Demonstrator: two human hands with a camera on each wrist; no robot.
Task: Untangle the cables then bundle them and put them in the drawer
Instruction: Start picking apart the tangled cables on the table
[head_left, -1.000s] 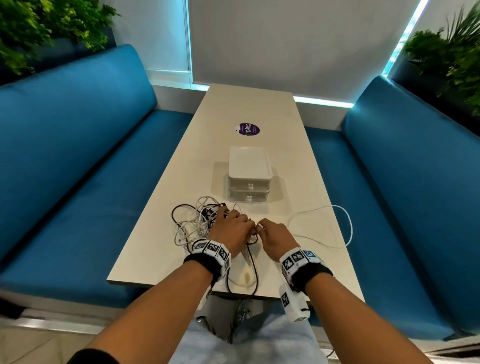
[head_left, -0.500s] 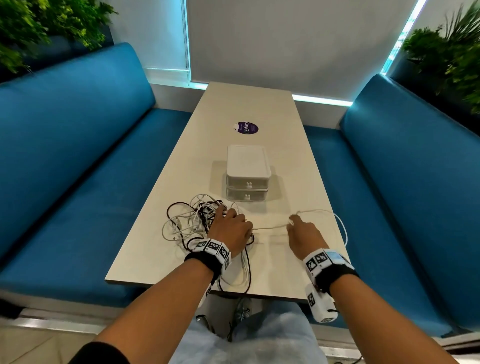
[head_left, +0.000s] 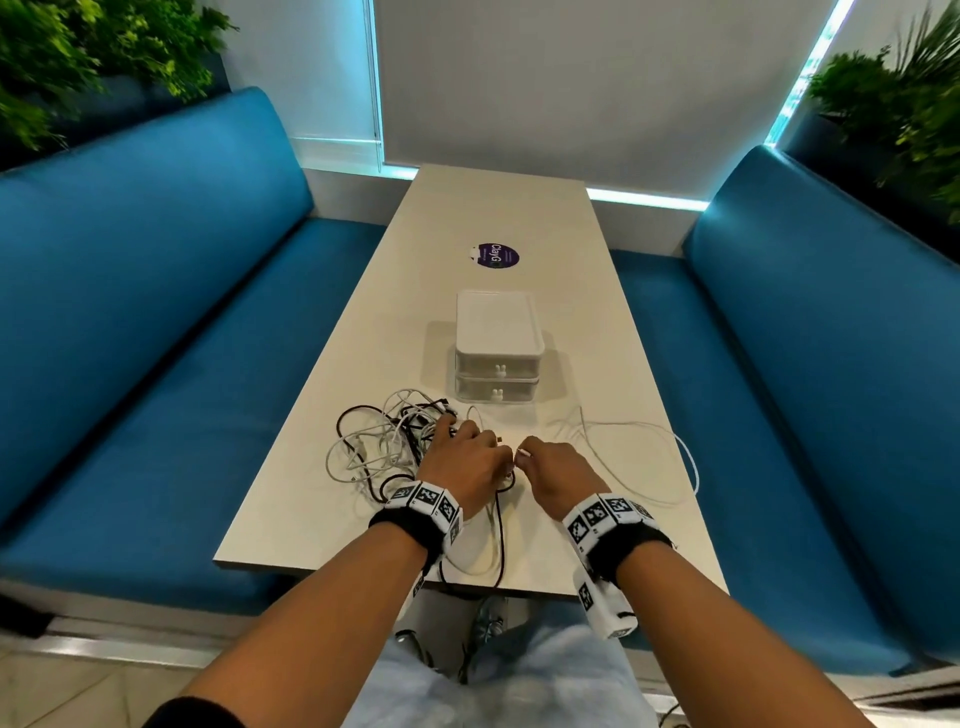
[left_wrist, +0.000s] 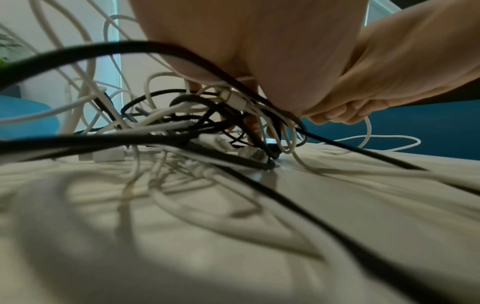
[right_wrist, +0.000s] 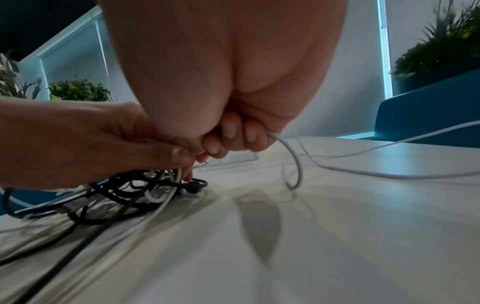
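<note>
A tangle of black and white cables (head_left: 387, 444) lies on the near left of the beige table (head_left: 519, 218). My left hand (head_left: 467, 460) rests on the tangle's right side, its fingers curled into the cables (left_wrist: 226, 115). Right beside it, my right hand (head_left: 556, 470) grips a white cable (head_left: 670, 457) in curled fingers (right_wrist: 241, 133); that cable loops out to the right across the table. In the right wrist view the white cable (right_wrist: 291, 156) leaves the fist and the left hand (right_wrist: 78, 144) pinches strands next to it. A small white two-drawer box (head_left: 497, 353) stands behind the hands, both drawers closed.
A purple round sticker (head_left: 497, 255) lies farther up the table. Blue benches (head_left: 130, 338) flank the table on both sides. Some cable loops hang over the table's near edge (head_left: 483, 571). Green plants (head_left: 904, 104) stand behind the benches.
My right hand, which had drawn the white cable out to the right half a second ago, has come back next to the left hand. The white loop now lies wider on the right.
</note>
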